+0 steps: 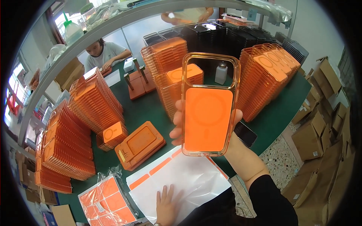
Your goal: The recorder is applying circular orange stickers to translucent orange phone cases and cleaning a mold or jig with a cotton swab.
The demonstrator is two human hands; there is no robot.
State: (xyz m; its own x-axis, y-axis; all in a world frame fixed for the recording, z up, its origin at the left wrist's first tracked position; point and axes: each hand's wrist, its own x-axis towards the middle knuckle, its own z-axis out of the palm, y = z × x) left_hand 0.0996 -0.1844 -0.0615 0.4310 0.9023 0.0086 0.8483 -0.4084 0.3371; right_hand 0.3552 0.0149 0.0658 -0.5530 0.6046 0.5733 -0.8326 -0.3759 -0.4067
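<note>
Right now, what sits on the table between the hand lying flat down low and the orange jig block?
In the head view, only the white backing sheet with orange strips lies between the left hand and the orange jig block; the hand rests on it.

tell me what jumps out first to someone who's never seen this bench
The clear orange-rimmed phone case with its orange insert, held up mid-frame by the right hand, catches the eye first. Around it, tall stacks of orange cases crowd the green table, with black stacks at the back. Near the lower edge, the left hand rests flat on a white sheet with orange strips.
</note>
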